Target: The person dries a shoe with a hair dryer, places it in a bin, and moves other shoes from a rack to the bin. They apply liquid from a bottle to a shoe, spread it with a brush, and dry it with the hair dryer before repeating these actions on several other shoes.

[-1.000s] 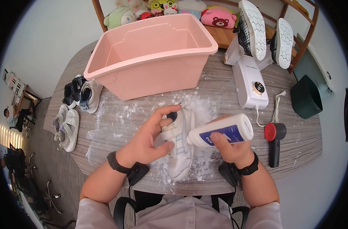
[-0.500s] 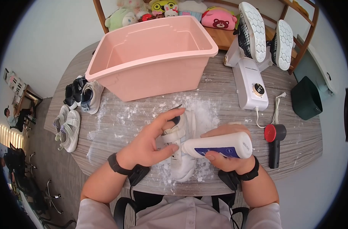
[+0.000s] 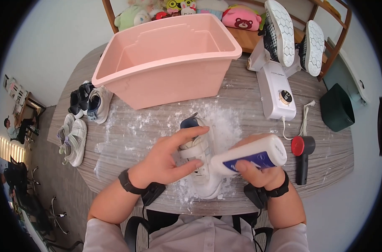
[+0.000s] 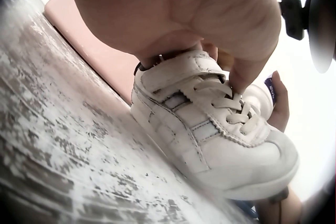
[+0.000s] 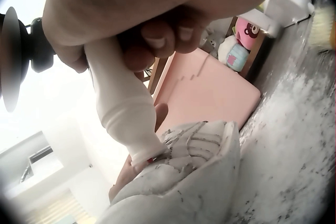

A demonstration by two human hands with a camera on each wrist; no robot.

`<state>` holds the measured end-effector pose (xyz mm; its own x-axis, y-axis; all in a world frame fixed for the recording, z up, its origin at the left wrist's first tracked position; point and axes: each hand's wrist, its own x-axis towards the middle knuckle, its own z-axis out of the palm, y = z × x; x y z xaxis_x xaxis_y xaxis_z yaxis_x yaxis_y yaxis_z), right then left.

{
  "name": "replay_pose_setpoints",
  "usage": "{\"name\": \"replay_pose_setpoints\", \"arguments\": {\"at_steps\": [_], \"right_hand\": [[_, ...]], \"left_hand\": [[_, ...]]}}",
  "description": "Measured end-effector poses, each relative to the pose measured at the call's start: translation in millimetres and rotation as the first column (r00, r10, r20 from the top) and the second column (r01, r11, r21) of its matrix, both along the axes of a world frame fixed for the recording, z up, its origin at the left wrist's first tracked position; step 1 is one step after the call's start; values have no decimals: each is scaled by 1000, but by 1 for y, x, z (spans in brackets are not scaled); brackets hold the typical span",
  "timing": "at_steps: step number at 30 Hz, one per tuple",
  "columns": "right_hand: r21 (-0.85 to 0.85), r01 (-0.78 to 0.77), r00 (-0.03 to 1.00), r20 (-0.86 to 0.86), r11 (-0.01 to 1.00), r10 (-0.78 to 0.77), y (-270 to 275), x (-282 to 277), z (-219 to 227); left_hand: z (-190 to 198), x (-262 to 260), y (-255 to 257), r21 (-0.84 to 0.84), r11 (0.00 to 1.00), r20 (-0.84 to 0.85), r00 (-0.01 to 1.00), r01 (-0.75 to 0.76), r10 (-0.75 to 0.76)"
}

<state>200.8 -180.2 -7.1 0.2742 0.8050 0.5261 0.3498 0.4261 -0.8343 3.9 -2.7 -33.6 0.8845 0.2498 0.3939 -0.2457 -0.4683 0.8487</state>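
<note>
A small white sneaker [image 3: 205, 185] with laces and a strap sits on the powder-dusted table, toe toward me. My left hand [image 3: 168, 153] grips it from above, with the thumb at the laces and the fingers by the ankle opening. In the left wrist view, grey marks and seams show along the side of the sneaker [image 4: 184, 124]. My right hand [image 3: 262, 172] holds a white squeeze bottle [image 3: 224, 161] with a blue label, tilted so its nozzle end points at the sneaker. Seen from the right wrist, the bottle's tip [image 5: 144, 150] is right at the upper near the laces.
Behind stands a pink bin [image 3: 174, 86]. White powder [image 3: 228, 122] covers much of the table. More shoes [image 3: 75, 143] lie at left. At right are a shoe dryer [image 3: 275, 92] bearing shoes, a black-and-red handheld tool [image 3: 302, 159] and a dark green bin [image 3: 337, 107].
The sneaker has turned slightly, its toe shifting right. My right hand and the bottle have moved a little right and toward me, and the bottle's tilt has changed.
</note>
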Motion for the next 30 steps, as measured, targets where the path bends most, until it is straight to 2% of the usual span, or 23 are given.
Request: {"name": "replay_pose_setpoints", "arguments": {"at_steps": [1,3,4,6,7,9,10,12,13,15,16,17,18,19,20,21,22,24,27,29,30], "right_hand": [[-4,-1,1000,-3,1000,1,-2,-2,0],[-77,69,987,-143,995,-79,-4,-4,4],[-72,69,987,-138,995,-79,-4,-1,5],[-1,-11,1000,20,1000,11,-5,6,4],[0,-7,1000,19,1000,7,-4,5,3],[13,117,993,11,993,-118,-3,2,3],[10,121,993,9,993,-121,-2,1,3],[-71,202,971,-115,977,-209,-2,0,6],[-60,201,974,-97,978,-206,-2,2,6],[-33,155,985,-66,987,-157,-4,6,6],[-12,107,994,-34,994,-108,-5,8,6],[-11,109,993,-33,994,-109,-4,9,6],[-16,110,993,49,994,-109,-3,11,6],[-22,111,986,131,994,-107,-2,12,5],[-24,113,985,131,993,-108,1,13,3],[18,194,965,179,981,-194,5,13,-1],[64,271,934,223,961,-278,9,12,-4],[54,293,934,198,955,-297,11,11,-7],[-33,293,934,224,956,-279,13,13,-7],[-61,380,919,136,923,-369,15,12,-9],[-62,378,920,136,924,-367,16,12,-9]], "left_hand": [[0,0,0,-4,1000,-3,1000,-1,1],[4,0,-1,14,1000,13,1000,-23,22],[5,0,0,18,1000,18,1000,-23,22],[7,0,-1,89,994,11,998,-60,60],[8,-1,-1,90,994,9,998,-57,56],[8,-1,-1,215,968,53,992,-126,117],[7,2,-3,212,970,50,992,-123,114],[5,6,-5,244,953,168,976,-179,140],[6,4,-5,244,953,168,976,-178,140],[10,2,-4,375,904,131,977,-204,167],[10,3,-5,377,903,135,977,-205,166],[8,6,-6,402,873,193,958,-276,214],[6,7,-7,420,839,249,933,-345,259],[7,7,-7,418,841,246,934,-342,258],[10,6,-7,449,808,210,924,-382,320],[12,5,-7,480,771,176,907,-418,383],[14,5,-8,477,774,174,907,-418,382],[18,3,-8,572,696,201,897,-433,393],[25,1,-8,619,648,201,887,-443,415],[25,3,-1,614,652,222,890,-444,398],[25,3,2,610,659,239,895,-440,376]]}}
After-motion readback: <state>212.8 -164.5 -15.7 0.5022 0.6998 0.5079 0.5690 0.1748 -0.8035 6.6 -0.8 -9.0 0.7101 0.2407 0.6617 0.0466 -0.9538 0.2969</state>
